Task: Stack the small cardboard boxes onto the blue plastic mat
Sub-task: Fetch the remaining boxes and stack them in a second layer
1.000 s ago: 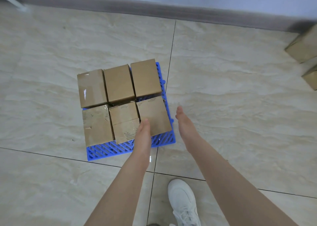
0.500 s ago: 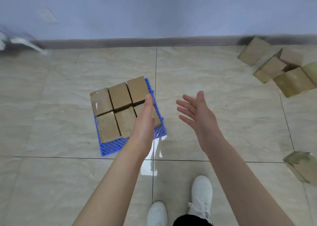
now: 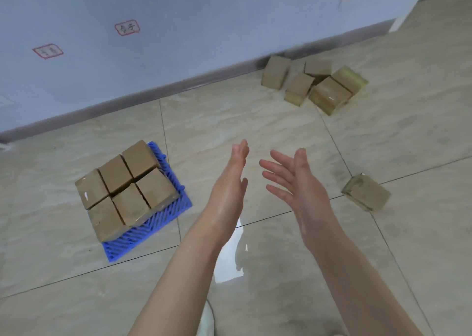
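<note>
A blue plastic mat (image 3: 143, 233) lies on the tiled floor at the left, with several small cardboard boxes (image 3: 127, 190) packed side by side on it in two rows. My left hand (image 3: 231, 185) is raised to the right of the mat, empty, fingers straight. My right hand (image 3: 293, 180) is beside it, palm inward, fingers spread, holding nothing. Several loose cardboard boxes (image 3: 314, 85) lie in a pile by the wall at the upper right. A single box (image 3: 366, 191) lies on the floor to the right of my right hand.
A pale blue wall (image 3: 178, 29) with a dark baseboard runs behind the mat and the pile, bearing small red-framed labels. Part of my white shoe (image 3: 207, 318) shows at the bottom between my forearms. The floor is glossy beige tile.
My view has swung up and to the right, away from the mat. Both hands lifted off the stacked boxes and moved right, and the loose pile by the wall came into view.
</note>
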